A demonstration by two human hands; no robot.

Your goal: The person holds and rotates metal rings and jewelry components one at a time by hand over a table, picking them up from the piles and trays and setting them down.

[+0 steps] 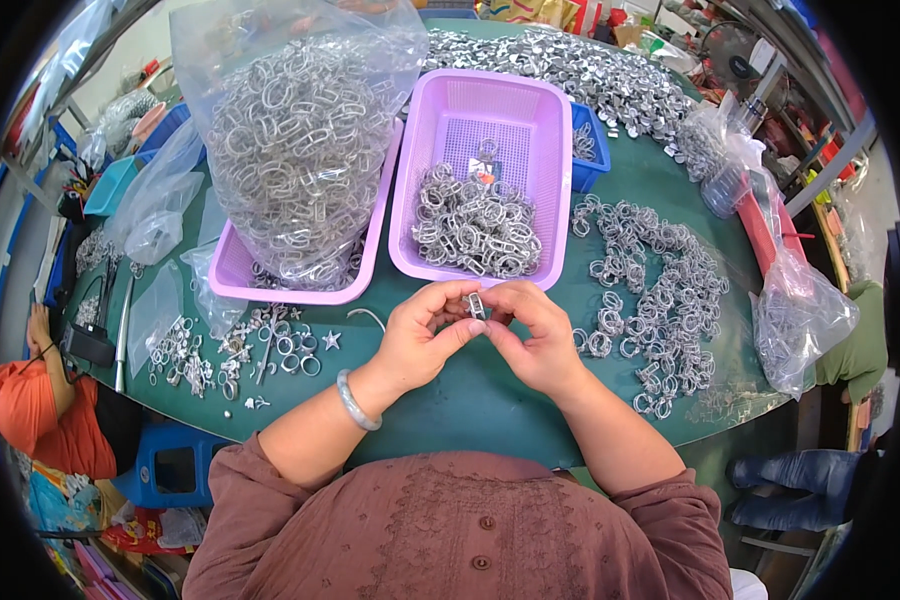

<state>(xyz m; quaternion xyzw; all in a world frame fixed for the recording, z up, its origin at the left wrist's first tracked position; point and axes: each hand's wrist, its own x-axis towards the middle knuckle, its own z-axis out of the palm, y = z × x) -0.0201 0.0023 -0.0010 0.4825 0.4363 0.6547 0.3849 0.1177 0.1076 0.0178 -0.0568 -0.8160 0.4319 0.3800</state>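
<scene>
Between both hands, at the near edge of a purple basket (548, 232), is a small silver metal ring piece (476, 306) with a slotted rectangular face. My left hand (426, 335), with a pale bangle (358, 402) on its wrist, pinches it from the left side. The thumb and fingers of my right hand (536, 340) close on it from the right. A heap of similar silver ring pieces (475, 225) lies in that basket. To the right, many more rings (670, 290) are spread loose on the green table (430, 410).
A clear bag (305, 150) packed with rings stands in another purple basket (295, 295) at left. Assorted small metal parts (185, 360) lie nearer me. Flat silver pieces (570, 75) cover the table's far side, behind a blue bin (592, 175). Other people sit or stand at both sides.
</scene>
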